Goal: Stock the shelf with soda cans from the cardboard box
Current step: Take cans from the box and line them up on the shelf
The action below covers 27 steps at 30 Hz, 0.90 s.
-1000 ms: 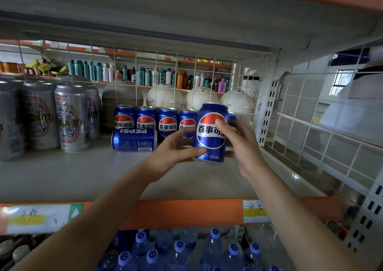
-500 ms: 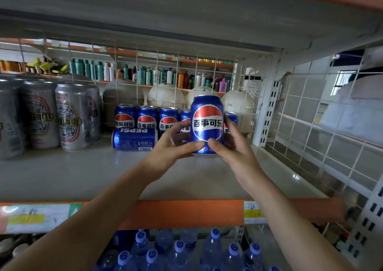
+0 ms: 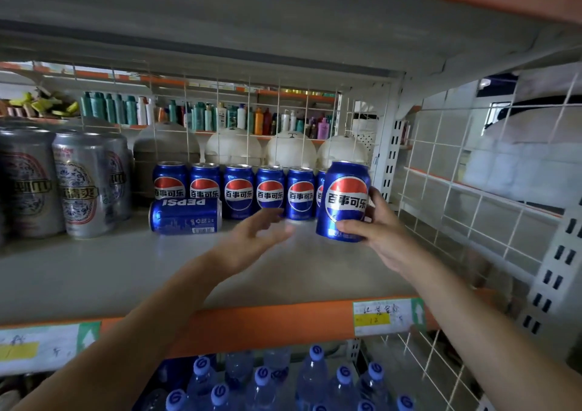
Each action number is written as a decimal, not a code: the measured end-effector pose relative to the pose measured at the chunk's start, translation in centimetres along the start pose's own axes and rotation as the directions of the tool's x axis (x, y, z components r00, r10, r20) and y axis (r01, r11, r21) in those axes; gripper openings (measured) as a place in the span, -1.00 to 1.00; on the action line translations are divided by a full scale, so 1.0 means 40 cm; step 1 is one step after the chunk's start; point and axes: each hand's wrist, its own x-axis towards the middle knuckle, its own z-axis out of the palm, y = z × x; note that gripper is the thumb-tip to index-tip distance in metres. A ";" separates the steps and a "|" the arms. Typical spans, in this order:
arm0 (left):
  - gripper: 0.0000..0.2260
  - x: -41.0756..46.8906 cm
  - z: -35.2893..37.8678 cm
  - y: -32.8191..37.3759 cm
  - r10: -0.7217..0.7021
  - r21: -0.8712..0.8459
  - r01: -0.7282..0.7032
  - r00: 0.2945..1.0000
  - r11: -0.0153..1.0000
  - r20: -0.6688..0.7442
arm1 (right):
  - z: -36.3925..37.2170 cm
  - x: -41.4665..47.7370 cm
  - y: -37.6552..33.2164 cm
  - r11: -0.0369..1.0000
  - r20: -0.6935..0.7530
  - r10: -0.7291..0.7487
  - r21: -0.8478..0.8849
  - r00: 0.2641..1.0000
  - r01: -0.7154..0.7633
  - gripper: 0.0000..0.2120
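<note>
the blue soda can (image 3: 345, 201) stands upright at the right end of the shelf (image 3: 94, 269), just near of the row of blue cans (image 3: 238, 195) lined up at the far side; whether its base touches the shelf cannot be told. the right hand (image 3: 374, 231) grips it low down, thumb across the front and fingers (image 3: 378, 199) curled round its right side. the left hand (image 3: 252, 240) hovers over the shelf just left of the can, blurred, its fingers stretched out and holding nothing. one more blue can (image 3: 185, 215) lies on its side in front of the left end of the row. tall silver cans (image 3: 80, 184) stand further left. a wire grid (image 3: 472, 190) closes the right side. a price label (image 3: 382, 316) sits on the orange front edge, with water bottles (image 3: 261, 382) on the level below
</note>
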 end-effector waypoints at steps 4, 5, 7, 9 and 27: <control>-0.37 0.006 0.008 -0.029 -0.082 0.540 0.002 0.989 0.842 0.124 | -0.086 0.050 0.007 0.995 -0.072 0.073 -0.066 0.995 -0.078 -0.29; -0.40 0.007 0.010 -0.027 -0.114 0.569 0.013 0.983 0.822 0.142 | -0.104 0.063 0.011 0.991 -0.081 0.092 -0.087 0.992 -0.099 -0.21; -0.40 0.009 0.012 -0.027 -0.167 0.610 0.023 0.969 0.792 0.180 | -0.132 0.089 0.020 0.986 -0.106 0.117 -0.110 0.987 -0.129 -0.17; -0.39 0.010 0.014 -0.026 -0.199 0.643 0.023 0.959 0.766 0.203 | -0.152 0.114 0.031 0.986 -0.116 0.131 -0.087 0.985 -0.142 -0.20; -0.09 0.014 0.013 -0.023 -0.239 0.714 0.007 0.944 0.700 0.225 | -0.212 0.264 0.137 0.959 -0.169 0.245 -0.100 0.955 -0.264 -0.25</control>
